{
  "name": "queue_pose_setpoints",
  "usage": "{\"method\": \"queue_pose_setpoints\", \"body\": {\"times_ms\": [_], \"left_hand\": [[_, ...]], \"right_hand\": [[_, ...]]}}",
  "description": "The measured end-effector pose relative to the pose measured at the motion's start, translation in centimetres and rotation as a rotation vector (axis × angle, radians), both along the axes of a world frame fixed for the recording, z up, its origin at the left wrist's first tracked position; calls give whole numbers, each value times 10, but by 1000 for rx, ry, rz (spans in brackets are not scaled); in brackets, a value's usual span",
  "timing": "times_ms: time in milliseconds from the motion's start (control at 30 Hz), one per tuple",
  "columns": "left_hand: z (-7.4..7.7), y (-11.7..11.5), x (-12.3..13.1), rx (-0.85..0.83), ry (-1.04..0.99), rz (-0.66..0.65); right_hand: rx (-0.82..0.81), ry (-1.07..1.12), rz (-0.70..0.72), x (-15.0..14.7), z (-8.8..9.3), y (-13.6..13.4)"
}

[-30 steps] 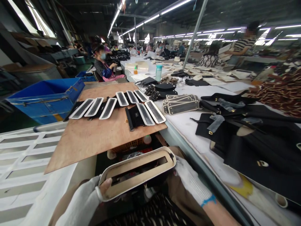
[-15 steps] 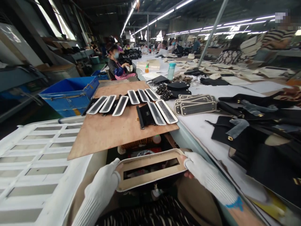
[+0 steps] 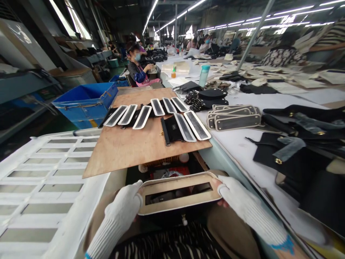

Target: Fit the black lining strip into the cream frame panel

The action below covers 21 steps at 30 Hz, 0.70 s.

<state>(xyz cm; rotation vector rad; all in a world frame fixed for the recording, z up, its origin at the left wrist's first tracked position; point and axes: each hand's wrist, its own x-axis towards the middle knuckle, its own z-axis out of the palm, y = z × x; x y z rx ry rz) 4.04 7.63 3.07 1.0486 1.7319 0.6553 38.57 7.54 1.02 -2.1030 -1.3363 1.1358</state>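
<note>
In front of my lap I hold a black bag body at its two ends. Its tan face is a rounded rectangle with a pale rim and a long slot in the middle. Black material and a small metal fitting hang beneath it. My left hand, in a white knit glove, grips the left end. The right end is in my right hand, gloved too, with bare fingertips curled under the edge. Beyond my hands, a wooden board carries several dark strips with white borders, some on black bag pieces.
At my left lies a white sheet with grey strips. A blue bin stands behind it. On the right table are stacked grey panels, black bag parts and a bottle. A masked co-worker sits farther back.
The whole view has shifted slightly, so most things appear farther right. Both hands keep their hold on the bag body, which stays at nearly the same angle.
</note>
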Motion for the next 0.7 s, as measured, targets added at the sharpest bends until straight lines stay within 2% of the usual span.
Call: {"method": "queue_pose_setpoints", "body": {"times_ms": [100,200,367,567,700], "left_hand": [[-17,-4,-9,19,-103,30],[-21,-6,-9,39,-102,52],[-8,-1,1,12,-17,38],[7,3,8,7,45,17],[14,-3,15,17,85,-2]], "right_hand": [[1,-11,-39,4,-10,-4],[-21,41,-16,11,-20,-2],[-42,46,42,14,-23,6],[-10,-16,4,4,-11,3],[-62,-116,65,4,-6,3]]}}
